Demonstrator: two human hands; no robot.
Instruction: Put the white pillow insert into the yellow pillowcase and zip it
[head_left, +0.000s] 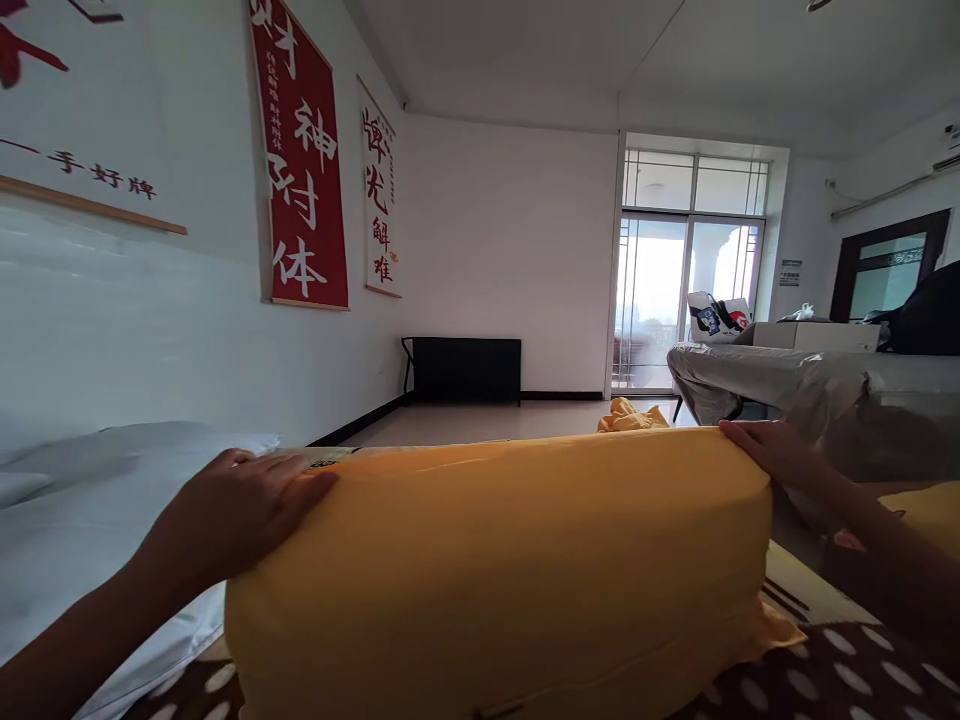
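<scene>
A large, boxy yellow cushion stands on edge in front of me, its fabric cover pulled fairly smooth. My left hand grips its upper left corner, thumb on the near face and fingers over the top. At the opposite upper corner, my right hand holds on too, with most of its fingers hidden behind the edge. Under the cushion lies a brown cloth with pale dots. A loose flap of yellow fabric sticks out at the cushion's lower right.
White bedding or a pillow lies to the left. Crumpled yellow fabric shows beyond the cushion. On the right stands a plastic-covered table bearing bags and a white box. A black panel leans near the far wall.
</scene>
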